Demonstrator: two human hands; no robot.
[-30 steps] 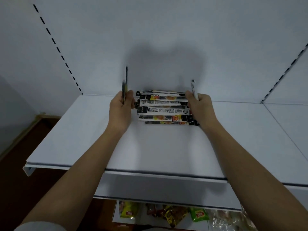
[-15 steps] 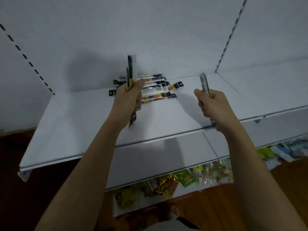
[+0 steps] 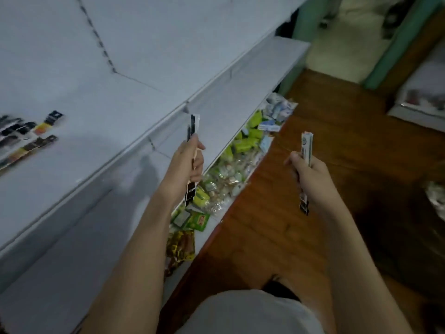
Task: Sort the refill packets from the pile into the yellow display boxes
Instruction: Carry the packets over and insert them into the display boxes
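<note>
Head view, left hand [image 3: 187, 162] gripping packets [image 3: 192, 126]

White shelf [image 3: 101, 121], black-and-orange packets [image 3: 26, 133], green snack bags [image 3: 245, 143], reddish-brown wood floor [image 3: 337, 131].

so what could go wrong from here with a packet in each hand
1. No yellow display box is in view, so the packets could end up in the wrong place.
2. The left hand grips its dark packet above the snack bags on the lower shelf; a slip could drop it among them.
3. The right hand grips its white packet over the wooden floor.
</note>
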